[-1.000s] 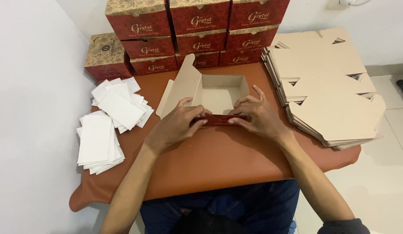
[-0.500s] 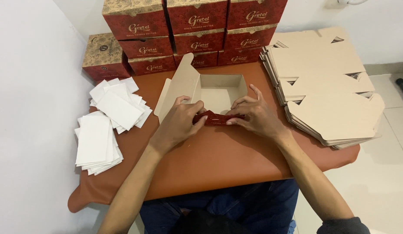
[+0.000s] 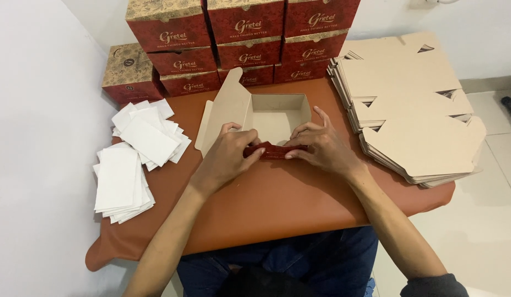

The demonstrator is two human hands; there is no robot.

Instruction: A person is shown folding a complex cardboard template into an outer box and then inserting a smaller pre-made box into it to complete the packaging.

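A half-folded cardboard box [image 3: 277, 113], brown inside and dark red outside, sits open on the brown table [image 3: 277, 203] in the head view. Its lid flap [image 3: 225, 110] stands tilted to the left. My left hand [image 3: 228, 157] and my right hand [image 3: 319, 146] both pinch the box's near red wall [image 3: 272, 151], thumbs on the outside and fingers over the rim. The far and right walls stand upright.
Finished red boxes [image 3: 242, 41] are stacked in rows at the table's back, one more [image 3: 129, 74] at back left. A pile of flat unfolded cardboard blanks [image 3: 409, 104] lies at the right. Two heaps of white paper sheets [image 3: 132, 159] lie at the left.
Both hands stay on the box's near wall. The fingers have shifted slightly along the red edge; the box has not moved noticeably.
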